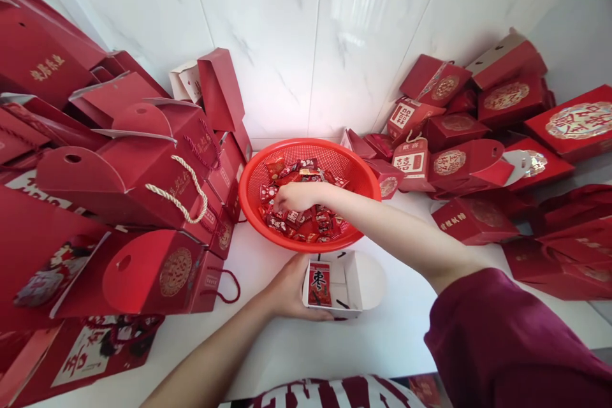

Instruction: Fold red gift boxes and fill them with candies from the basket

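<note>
Lettered shirt front [335,393] shows at the bottom edge, with a maroon sleeve [502,338] to its right. Beyond stretches a tiled wall [258,25], pale with grey veins, and before it a white table [392,338]. Red boxes crowd both sides: the left boxes [138,172] are piled close together, some with rounded flaps, one with a cream rope handle [195,188]; the right boxes [463,162] are stacked at mixed angles, many with gold or pale emblems.

Between the two groups sits a round red basket [307,245] with perforated sides. Just on its near side is a white box [352,285], open at the top, its rounded flap [373,280] spread out to the right. The left hand [291,290] grips this box by its left side, fingers running along the near side. The right hand [297,196] reaches into the basket, fingers curled down among small wrapped sweets [306,224], mostly red; whether it pinches one I cannot tell. One red packet [319,283] with a large black character lies inside the white box, toward its left side.
</note>
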`<move>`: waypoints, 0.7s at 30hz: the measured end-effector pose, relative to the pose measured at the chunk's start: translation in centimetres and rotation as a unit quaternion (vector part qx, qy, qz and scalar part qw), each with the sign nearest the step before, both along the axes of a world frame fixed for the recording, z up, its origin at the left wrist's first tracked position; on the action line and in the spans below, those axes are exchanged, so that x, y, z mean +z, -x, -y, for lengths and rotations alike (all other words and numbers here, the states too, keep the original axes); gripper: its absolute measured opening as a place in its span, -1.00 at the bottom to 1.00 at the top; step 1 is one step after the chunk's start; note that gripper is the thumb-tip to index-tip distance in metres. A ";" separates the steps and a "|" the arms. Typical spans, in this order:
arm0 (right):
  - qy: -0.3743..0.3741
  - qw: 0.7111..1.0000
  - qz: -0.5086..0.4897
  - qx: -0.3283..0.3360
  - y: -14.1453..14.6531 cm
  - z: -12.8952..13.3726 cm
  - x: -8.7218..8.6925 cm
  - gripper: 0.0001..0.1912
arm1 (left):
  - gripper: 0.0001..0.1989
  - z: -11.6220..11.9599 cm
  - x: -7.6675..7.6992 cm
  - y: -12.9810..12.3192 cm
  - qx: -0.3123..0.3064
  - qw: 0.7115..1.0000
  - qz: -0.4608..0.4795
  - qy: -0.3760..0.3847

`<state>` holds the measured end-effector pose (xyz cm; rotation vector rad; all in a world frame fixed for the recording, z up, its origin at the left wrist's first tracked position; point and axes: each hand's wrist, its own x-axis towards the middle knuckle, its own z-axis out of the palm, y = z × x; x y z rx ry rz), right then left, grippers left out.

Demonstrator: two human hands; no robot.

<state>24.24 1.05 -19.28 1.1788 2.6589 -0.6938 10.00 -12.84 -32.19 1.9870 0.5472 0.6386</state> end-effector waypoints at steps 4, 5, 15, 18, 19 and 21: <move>-0.042 0.995 0.073 -0.059 2.4 -2.8 -0.7 -0.83 | 0.14 0.1 -0.1 0.1 -0.001 1.000 0.001 0.017; -0.059 0.992 0.079 -0.074 2.8 -3.5 -0.9 -0.79 | 0.14 0.1 -0.1 0.1 0.000 1.000 0.003 0.022; -0.082 0.996 0.013 -0.046 3.6 -6.0 -4.3 -0.58 | 0.16 0.2 -0.4 0.4 -0.001 1.000 -0.002 0.025; -0.078 0.996 -0.035 -0.029 2.4 -5.7 -3.0 -0.72 | 0.14 0.2 -0.3 0.3 0.004 1.000 -0.001 0.021; -0.084 0.994 -0.055 -0.032 1.8 -5.4 -2.3 -0.75 | 0.15 0.1 -0.2 0.3 0.004 1.000 -0.001 0.019; -0.104 0.989 -0.094 -0.045 0.4 -4.4 -0.7 -0.79 | 0.15 0.1 0.1 0.3 0.000 1.000 -0.001 0.012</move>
